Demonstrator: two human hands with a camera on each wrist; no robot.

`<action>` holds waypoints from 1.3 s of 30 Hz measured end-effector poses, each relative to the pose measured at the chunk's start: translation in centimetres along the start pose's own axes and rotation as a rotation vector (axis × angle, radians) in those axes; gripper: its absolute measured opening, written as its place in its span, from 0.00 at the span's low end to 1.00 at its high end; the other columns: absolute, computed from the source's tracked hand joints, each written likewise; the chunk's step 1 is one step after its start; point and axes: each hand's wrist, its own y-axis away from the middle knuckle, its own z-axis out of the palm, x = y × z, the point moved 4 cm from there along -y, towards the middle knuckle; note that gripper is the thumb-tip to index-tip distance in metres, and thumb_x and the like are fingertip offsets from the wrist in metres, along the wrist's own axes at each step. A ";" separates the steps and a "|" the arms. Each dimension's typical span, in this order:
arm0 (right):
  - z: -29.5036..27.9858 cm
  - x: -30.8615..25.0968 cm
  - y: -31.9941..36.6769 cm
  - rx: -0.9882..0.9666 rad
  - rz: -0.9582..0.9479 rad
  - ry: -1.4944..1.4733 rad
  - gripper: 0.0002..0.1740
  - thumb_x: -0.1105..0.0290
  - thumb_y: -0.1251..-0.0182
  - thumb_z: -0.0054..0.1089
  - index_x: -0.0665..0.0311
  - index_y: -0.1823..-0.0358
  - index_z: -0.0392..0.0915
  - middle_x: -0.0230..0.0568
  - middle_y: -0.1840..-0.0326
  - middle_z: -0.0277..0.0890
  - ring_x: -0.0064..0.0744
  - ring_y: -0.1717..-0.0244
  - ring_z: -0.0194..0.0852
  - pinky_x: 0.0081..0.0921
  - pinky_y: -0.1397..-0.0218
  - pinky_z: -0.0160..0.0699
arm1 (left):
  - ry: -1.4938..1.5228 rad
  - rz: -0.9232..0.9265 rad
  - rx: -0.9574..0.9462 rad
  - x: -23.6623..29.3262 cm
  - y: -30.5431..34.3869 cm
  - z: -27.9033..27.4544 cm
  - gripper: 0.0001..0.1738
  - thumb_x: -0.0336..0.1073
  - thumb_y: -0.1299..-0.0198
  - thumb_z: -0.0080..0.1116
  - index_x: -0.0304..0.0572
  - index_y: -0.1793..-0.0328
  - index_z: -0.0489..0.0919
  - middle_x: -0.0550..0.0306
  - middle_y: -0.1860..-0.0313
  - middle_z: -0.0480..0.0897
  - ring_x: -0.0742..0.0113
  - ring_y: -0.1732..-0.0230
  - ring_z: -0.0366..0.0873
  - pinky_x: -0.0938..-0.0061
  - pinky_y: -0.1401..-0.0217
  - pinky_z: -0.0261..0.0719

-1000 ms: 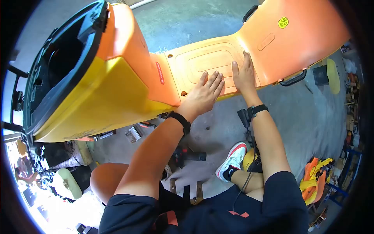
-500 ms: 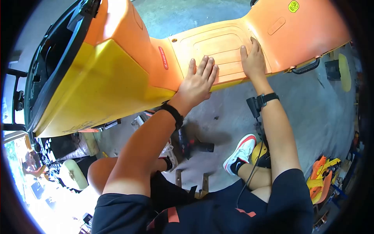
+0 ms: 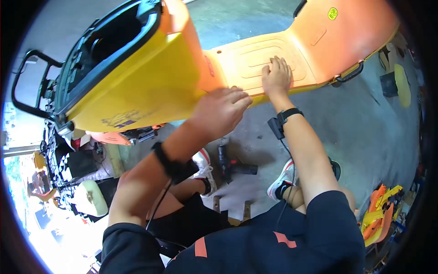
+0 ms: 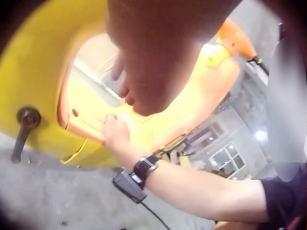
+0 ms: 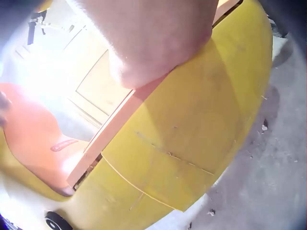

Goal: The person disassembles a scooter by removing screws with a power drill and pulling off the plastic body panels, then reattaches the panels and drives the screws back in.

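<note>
A large orange-and-yellow plastic vehicle body (image 3: 150, 86) stretches across the head view, with a flat, grooved footboard (image 3: 246, 57) at its middle. My right hand (image 3: 277, 78) rests over the footboard, fingers spread a little and pointing away from me. Nearer to me, my left hand (image 3: 221, 109) overlaps the yellow side by the footboard's near left corner, its fingers extended to the right and holding nothing. In the left wrist view, the left hand (image 4: 153, 72) looms dark in front of the body. The right hand (image 5: 153, 43) covers part of the footboard's edge in the right wrist view.
On the floor between the shoes lies a black-and-red power drill (image 3: 232, 168). A black-rimmed opening (image 3: 109, 41) and a black bar (image 3: 34, 109) are at the left end. A black handle (image 3: 350, 73) sticks out at the right. Orange-and-yellow parts (image 3: 381, 214) are piled at lower right.
My left hand has drawn back off the footboard towards me, its fingers swinging to the right. My right hand has shifted left across the footboard. The head view has also shifted.
</note>
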 end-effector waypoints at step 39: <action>0.7 0.0 8.0 -0.082 -0.669 0.130 0.67 0.49 0.62 0.86 0.57 0.18 0.57 0.40 0.16 0.58 0.45 0.13 0.49 0.57 0.15 0.46 | -0.734 -0.544 0.795 1.0 2.7 -16.4 0.12 0.40 0.41 0.60 0.39 0.61 0.79 0.46 0.56 0.79 0.49 0.46 0.76 0.50 0.31 0.66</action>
